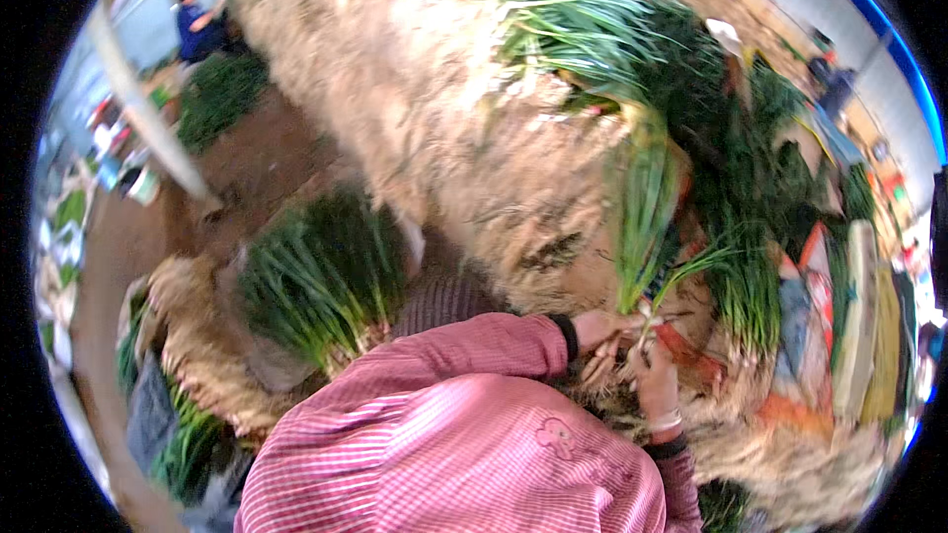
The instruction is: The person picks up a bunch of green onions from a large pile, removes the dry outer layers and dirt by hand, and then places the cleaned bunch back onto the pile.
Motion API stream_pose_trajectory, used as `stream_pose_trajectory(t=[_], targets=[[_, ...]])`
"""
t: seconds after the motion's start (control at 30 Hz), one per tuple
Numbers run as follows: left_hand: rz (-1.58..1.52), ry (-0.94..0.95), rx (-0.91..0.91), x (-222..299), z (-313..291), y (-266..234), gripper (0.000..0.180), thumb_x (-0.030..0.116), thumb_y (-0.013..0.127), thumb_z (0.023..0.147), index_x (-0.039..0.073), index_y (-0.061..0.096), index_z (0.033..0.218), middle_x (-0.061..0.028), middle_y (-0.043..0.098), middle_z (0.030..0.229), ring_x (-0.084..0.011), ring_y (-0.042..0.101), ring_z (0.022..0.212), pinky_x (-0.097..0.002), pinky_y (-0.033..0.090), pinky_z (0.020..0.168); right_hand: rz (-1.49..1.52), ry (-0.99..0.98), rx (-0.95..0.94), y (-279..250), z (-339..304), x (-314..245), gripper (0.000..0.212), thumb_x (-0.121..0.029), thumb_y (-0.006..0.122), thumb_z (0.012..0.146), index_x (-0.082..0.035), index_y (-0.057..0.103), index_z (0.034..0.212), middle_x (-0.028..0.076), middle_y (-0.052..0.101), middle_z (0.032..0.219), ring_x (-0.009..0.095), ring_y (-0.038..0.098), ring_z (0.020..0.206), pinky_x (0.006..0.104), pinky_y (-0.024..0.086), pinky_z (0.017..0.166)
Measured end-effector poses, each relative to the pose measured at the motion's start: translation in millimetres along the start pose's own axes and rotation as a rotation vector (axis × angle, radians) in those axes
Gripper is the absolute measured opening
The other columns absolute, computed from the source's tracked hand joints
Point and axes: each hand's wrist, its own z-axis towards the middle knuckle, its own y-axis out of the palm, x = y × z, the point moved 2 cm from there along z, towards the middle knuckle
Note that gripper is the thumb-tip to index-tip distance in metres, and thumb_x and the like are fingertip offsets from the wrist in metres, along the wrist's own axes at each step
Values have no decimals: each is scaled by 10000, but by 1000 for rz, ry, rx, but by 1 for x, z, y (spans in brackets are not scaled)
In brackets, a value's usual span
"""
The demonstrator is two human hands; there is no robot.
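Note:
My left hand [596, 334] is closed around the white lower ends of a few spring onions, their roots hanging below the fingers. A bunch of long green leaves [642, 222] rises just beyond this hand; whether all of it is in the grip is hard to tell. One spring onion [683, 279] leans up and to the right, its pale stem between my two hands. My right hand [654, 377] pinches at that stem from the right, fingertips close to the left hand. Blur hides the finer details of the fingers.
A large heap of roots and soil [444, 89] fills the far middle, with spring onions [563, 10] on top. A bundle [321, 276] stands at left. More bundles [746, 276] and coloured sacks [815, 281] lie at right. Another person [197, 25] sits far left near a pole [148, 109].

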Motion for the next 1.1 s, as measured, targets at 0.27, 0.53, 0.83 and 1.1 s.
stream_pose_trajectory(t=[0.27, 0.53, 0.83, 1.1], targets=[[138, 631, 104, -63, 71, -34, 579, 239, 735, 866, 46, 484, 1351, -95, 668, 1118, -173, 618, 948, -332, 514, 840, 362, 296, -144, 0, 49, 24, 302, -272, 589, 976, 16, 586, 1067, 69, 605, 885, 128, 547, 788, 242, 439, 706], [585, 626, 441, -70, 52, -47, 512, 416, 665, 843, 137, 601, 1268, -172, 689, 1035, -332, 672, 881, -446, 535, 791, -489, -442, 133, 53, 54, 72, 273, -85, 509, 961, 48, 601, 1182, 153, 632, 1163, 238, 605, 1059, 353, 461, 940], [-83, 226, -69, -26, -7, -49, 246, 301, 599, 979, 84, 696, 1044, 10, 617, 654, -58, 473, 414, -213, 363, 375, 190, 161, -282, 64, 39, 96, 286, -89, 533, 912, 6, 609, 1170, 133, 638, 1156, 226, 624, 992, 348, 484, 856], [-244, 246, -234, -36, 5, -61, 306, 325, 617, 958, 68, 594, 1123, -47, 696, 788, -94, 568, 500, -248, 450, 390, 991, 436, -383, 33, 15, 16, 248, -119, 524, 936, -3, 600, 1141, 76, 645, 1045, 224, 619, 882, 332, 482, 792]])
